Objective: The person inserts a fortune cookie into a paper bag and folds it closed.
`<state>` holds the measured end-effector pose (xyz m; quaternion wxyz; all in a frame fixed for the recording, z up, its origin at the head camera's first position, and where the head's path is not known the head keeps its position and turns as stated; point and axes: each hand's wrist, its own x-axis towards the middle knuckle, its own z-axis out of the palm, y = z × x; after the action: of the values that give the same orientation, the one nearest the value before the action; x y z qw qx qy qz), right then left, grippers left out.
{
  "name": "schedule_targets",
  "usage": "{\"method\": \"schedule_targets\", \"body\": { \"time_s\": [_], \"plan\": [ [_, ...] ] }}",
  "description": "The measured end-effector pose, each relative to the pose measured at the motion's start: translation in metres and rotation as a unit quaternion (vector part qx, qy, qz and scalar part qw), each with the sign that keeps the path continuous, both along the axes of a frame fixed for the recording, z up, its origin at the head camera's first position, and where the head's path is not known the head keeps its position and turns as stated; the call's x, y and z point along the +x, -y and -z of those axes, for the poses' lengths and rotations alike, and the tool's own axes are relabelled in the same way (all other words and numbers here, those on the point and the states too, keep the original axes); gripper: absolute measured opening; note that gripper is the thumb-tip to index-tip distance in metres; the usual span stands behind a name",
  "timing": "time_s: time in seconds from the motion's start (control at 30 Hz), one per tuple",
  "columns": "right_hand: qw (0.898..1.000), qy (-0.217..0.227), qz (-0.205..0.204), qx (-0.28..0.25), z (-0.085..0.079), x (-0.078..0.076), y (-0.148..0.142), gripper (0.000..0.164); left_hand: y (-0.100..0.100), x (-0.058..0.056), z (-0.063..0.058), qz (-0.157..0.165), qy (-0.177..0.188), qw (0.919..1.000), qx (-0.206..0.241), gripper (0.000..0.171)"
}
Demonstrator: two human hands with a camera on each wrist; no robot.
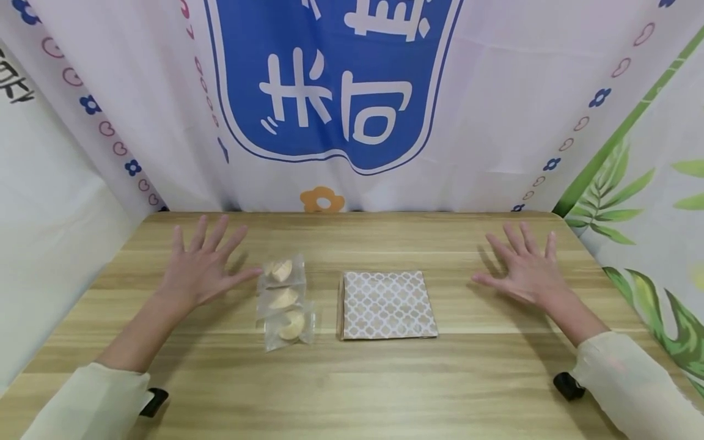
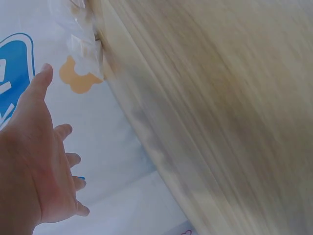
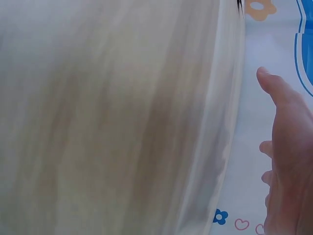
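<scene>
Fingers spread wide, my left hand (image 1: 197, 270) is held over the left side of the table, its thumb tip close beside the top cookie packet (image 1: 282, 271). A middle cookie packet (image 1: 283, 298) and a lower cookie packet (image 1: 291, 325) overlap below it in a column. Each is clear plastic around one pale folded cookie. Right of them lies a flat folded paper bag (image 1: 389, 305), brown with a white lattice pattern. My right hand (image 1: 529, 272) is spread out to the right of the bag and holds nothing. In the left wrist view, packet plastic (image 2: 87, 54) shows past the left thumb.
The wood-grain table (image 1: 385, 391) ends at a straight back edge. Behind it hangs a white curtain (image 1: 495, 122) with a blue printed sign and flowers. Black straps (image 1: 569, 386) show at both sleeves.
</scene>
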<state>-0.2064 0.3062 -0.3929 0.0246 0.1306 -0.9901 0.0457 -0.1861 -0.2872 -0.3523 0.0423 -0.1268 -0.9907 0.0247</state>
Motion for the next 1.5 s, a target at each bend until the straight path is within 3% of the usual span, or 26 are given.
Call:
{"method": "schedule_targets", "body": {
  "time_s": [0.27, 0.47, 1.5],
  "plan": [
    [1.000, 0.001, -0.017, -0.004, -0.001, 0.001, 0.013, 0.101, -0.011, 0.000, -0.003, 0.021, -0.015, 0.9997, 0.008, 0.096],
    [1.000, 0.008, -0.024, -0.004, -0.001, 0.002, 0.022, 0.101, -0.021, 0.000, -0.004, 0.029, 0.002, 0.9995, 0.009, 0.095],
    [0.994, 0.002, -0.111, -0.017, 0.002, 0.012, 0.075, 0.096, -0.077, -0.004, 0.008, 0.128, -0.006, 0.9917, 0.007, 0.086]
  ]
}}
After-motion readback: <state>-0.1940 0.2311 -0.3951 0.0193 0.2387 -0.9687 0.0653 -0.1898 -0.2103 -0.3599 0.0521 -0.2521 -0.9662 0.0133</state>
